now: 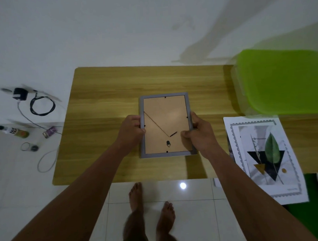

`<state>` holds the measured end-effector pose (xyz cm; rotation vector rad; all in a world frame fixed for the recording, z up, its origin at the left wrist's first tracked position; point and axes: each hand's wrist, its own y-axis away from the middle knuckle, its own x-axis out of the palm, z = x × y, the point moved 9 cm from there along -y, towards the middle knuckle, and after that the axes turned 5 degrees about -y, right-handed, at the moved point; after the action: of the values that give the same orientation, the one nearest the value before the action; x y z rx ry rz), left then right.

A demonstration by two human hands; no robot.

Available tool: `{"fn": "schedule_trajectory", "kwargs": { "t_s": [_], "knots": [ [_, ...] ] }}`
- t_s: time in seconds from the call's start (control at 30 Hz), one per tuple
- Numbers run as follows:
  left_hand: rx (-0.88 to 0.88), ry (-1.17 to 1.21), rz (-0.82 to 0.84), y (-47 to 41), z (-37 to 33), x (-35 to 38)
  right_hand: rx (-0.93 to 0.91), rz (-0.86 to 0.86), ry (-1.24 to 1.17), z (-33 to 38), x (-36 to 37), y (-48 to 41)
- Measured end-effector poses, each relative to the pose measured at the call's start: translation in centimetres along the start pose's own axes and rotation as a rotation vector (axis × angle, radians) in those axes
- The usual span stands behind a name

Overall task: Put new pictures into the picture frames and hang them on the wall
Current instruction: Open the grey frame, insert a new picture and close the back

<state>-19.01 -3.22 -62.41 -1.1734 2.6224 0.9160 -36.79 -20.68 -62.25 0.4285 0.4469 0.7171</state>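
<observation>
Grey picture frame (pixel 166 125) lying back-side up at the middle of a wooden table (pixel 102 97), its brown backing board facing the camera. Left hand (pixel 132 128) grips the frame's left edge; right hand (pixel 199 133) grips the right edge, thumb on the backing. Printed pictures (pixel 265 157) lie right of the frame; green plastic lid (pixel 284 80) beyond.

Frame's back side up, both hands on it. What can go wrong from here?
1. The left hand and right hand grip the frame only by its side edges; once the tabs are turned, lifting it may let the backing drop out.
2. The prints overhang the table edge beside the right forearm; a brush might sweep them to the floor.
</observation>
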Motion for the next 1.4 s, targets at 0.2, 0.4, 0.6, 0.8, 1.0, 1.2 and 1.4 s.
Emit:
{"fn": "schedule_trajectory", "kwargs": {
  "t_s": [0.2,0.4,0.6,0.8,1.0,1.2,1.4],
  "knots": [
    [-0.040,0.234,0.080,2.2,-1.8,-0.5,-0.031,-0.002,-0.060,3.0,-1.5,2.1],
    [0.007,0.447,0.171,6.6,-7.6,-1.4,-0.051,0.033,-0.107,6.3,-1.1,5.3],
    [0.110,0.347,0.125,10.6,-12.6,-4.1,-0.279,0.041,0.186,13.3,0.6,10.4],
    [0.333,0.186,0.137,15.7,-18.0,-5.2,-0.285,0.169,0.004,18.5,2.2,15.8],
    [0.446,0.131,0.335,21.8,-20.8,-2.9,-0.268,0.294,-0.271,20.0,1.8,19.4],
    [0.555,0.008,0.148,22.6,-21.6,-3.7,-0.397,0.162,-0.451,20.7,-2.1,22.1],
    [0.414,-0.026,-0.124,19.7,-21.2,-8.9,-0.546,0.093,-0.387,21.9,-5.1,23.9]
  ]
}}
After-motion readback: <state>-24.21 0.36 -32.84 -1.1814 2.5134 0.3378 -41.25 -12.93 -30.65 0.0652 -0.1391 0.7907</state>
